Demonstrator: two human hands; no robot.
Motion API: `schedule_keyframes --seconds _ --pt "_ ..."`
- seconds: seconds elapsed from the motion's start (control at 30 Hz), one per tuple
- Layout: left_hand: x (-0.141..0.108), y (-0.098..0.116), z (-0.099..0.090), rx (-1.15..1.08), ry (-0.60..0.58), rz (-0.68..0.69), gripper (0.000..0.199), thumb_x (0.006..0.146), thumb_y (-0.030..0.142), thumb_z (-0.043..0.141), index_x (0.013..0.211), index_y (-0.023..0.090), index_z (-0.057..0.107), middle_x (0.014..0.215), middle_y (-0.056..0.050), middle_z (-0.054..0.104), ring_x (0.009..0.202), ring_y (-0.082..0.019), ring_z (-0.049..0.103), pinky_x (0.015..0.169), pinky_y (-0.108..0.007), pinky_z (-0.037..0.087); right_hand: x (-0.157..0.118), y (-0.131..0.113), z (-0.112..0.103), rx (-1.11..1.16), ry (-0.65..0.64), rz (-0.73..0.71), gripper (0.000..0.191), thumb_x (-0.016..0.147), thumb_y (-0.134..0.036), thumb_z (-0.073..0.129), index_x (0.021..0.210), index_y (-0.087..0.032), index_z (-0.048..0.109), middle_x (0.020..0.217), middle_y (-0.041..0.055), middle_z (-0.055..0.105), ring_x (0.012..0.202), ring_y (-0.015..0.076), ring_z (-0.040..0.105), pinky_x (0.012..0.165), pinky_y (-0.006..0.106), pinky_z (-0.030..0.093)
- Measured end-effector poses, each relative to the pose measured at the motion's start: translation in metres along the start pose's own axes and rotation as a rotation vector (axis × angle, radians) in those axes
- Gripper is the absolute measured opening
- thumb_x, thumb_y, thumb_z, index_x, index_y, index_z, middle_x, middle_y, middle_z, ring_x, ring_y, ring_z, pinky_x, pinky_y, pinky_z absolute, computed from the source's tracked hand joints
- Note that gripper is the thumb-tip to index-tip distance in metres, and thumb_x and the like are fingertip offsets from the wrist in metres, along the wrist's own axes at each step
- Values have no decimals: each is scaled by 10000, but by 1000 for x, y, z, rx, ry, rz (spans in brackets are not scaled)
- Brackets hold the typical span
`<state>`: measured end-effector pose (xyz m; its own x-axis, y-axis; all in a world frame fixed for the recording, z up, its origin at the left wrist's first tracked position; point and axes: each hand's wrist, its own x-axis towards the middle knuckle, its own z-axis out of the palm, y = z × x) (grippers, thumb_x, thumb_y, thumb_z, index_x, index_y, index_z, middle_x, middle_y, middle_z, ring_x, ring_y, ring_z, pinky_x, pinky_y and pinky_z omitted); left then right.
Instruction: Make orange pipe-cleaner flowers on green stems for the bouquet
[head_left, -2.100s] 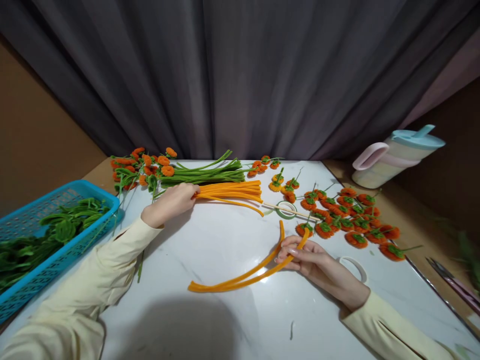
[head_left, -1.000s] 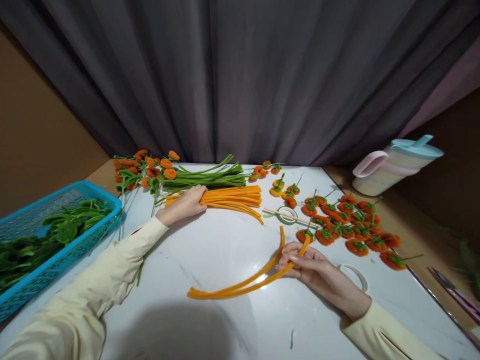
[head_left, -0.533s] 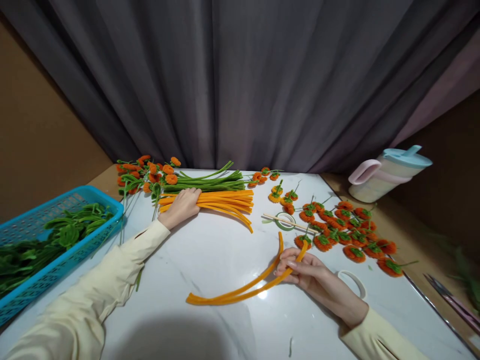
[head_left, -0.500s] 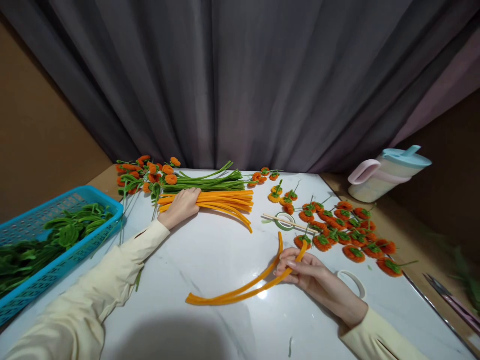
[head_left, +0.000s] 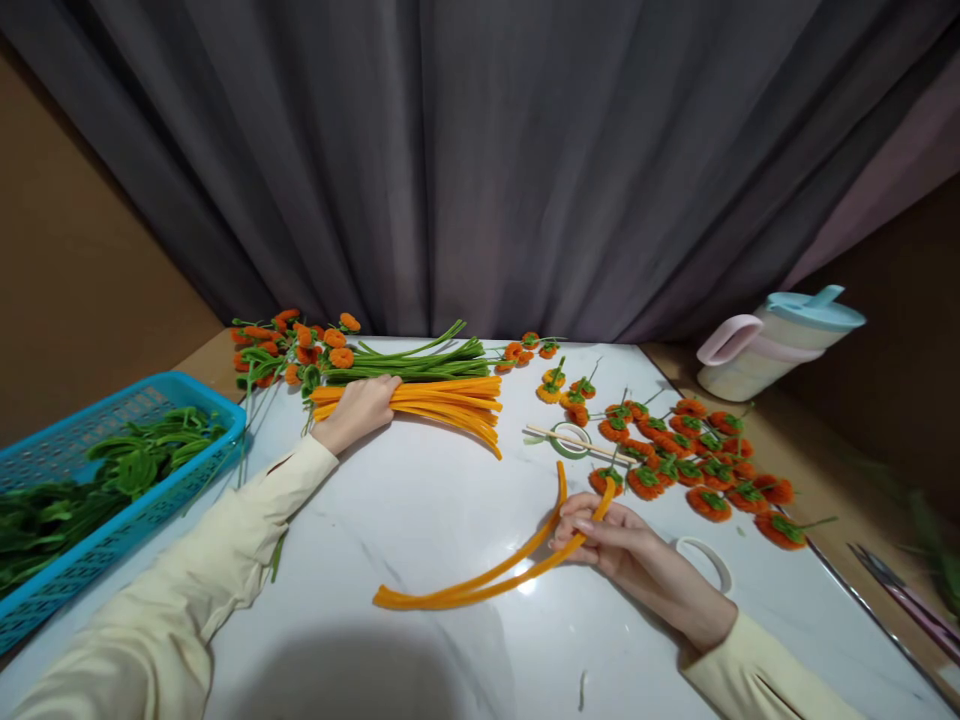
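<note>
My left hand (head_left: 361,408) is closed over a bundle of orange fuzzy stems (head_left: 450,402) lying flat, just in front of a green stem bundle (head_left: 427,362). At the right, my right hand (head_left: 607,538) pinches two long orange stems (head_left: 480,590) near their upper ends. These curve down to the left, where their far ends meet. Several orange flowers with green backs (head_left: 686,455) lie beyond my right hand.
A blue basket (head_left: 135,510) of green leaves stands left. Finished-looking orange flowers (head_left: 300,345) lie at the back left. A stick and green tape roll (head_left: 570,440), white ring (head_left: 706,562), pitcher (head_left: 780,345) and pliers (head_left: 892,585) are on the right.
My left hand and the orange bundle under it have shifted slightly left. My right hand keeps its hold on the two stems, almost unmoved.
</note>
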<state>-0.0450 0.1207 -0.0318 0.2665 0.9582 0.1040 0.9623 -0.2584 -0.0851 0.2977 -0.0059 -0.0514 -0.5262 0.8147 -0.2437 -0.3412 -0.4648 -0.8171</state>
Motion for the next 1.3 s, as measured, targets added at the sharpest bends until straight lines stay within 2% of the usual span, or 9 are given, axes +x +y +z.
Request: schedule_keyframes --seconds 0.27,0.43,0.5,0.6,0.7,0.83,1.0,1.07,1.3 --pt "3 -5 5 -91 67 26 339 755 122 428 1071 152 546 1070 -106 632 983 -259 589 824 -318 433 0 0 0 -6 -3 0 69 849 -194 599 878 -149 642 846 82 651 846 188 623 818 374 498" --pt "3 -8 -7 -157 117 3 283 764 167 414 1007 149 557 1016 -111 639 935 -266 595 754 -311 436 0 0 1 -11 6 4 69 843 -195 607 876 -150 648 845 80 650 857 193 622 816 367 501" --pt "3 -9 -12 -191 88 37 220 764 208 440 934 172 575 907 -78 655 830 -245 614 681 -284 433 0 0 1 -3 8 6 67 840 -195 611 868 -152 654 843 77 649 853 191 622 814 365 504" --pt "1 -7 -14 -262 -20 165 147 764 268 486 841 195 588 783 -37 645 711 -208 609 621 -256 420 0 0 1 5 7 5 63 841 -187 611 863 -156 661 846 70 647 843 181 623 809 356 507" --pt "-1 -2 -10 -295 -64 252 145 768 237 482 852 188 588 872 -60 633 779 -208 598 681 -271 433 0 -1 0 -4 9 7 63 841 -182 609 864 -158 663 847 69 646 841 175 621 805 349 506" --pt "0 2 -2 -251 4 290 218 754 148 451 934 165 573 1066 -107 574 963 -227 553 821 -307 430 0 -1 2 -10 12 13 68 837 -203 617 858 -158 663 835 74 651 841 179 621 802 344 501" --pt "1 0 2 -197 -8 282 208 726 103 432 886 153 553 900 -92 587 836 -229 564 752 -327 443 0 -2 4 -16 14 15 63 829 -213 630 846 -163 664 834 67 652 827 173 623 796 328 500" --pt "2 -2 3 -184 -14 271 247 723 94 422 927 148 549 903 -93 594 851 -236 565 768 -335 438 0 -2 4 -22 17 18 69 825 -222 635 847 -164 664 831 66 649 828 174 620 795 327 499" --pt "3 -5 4 -147 -31 219 374 805 318 469 1126 130 506 1130 -135 560 1030 -286 526 896 -389 391 0 -2 2 -16 24 8 62 815 -222 645 847 -173 666 853 62 636 852 185 615 800 347 500"
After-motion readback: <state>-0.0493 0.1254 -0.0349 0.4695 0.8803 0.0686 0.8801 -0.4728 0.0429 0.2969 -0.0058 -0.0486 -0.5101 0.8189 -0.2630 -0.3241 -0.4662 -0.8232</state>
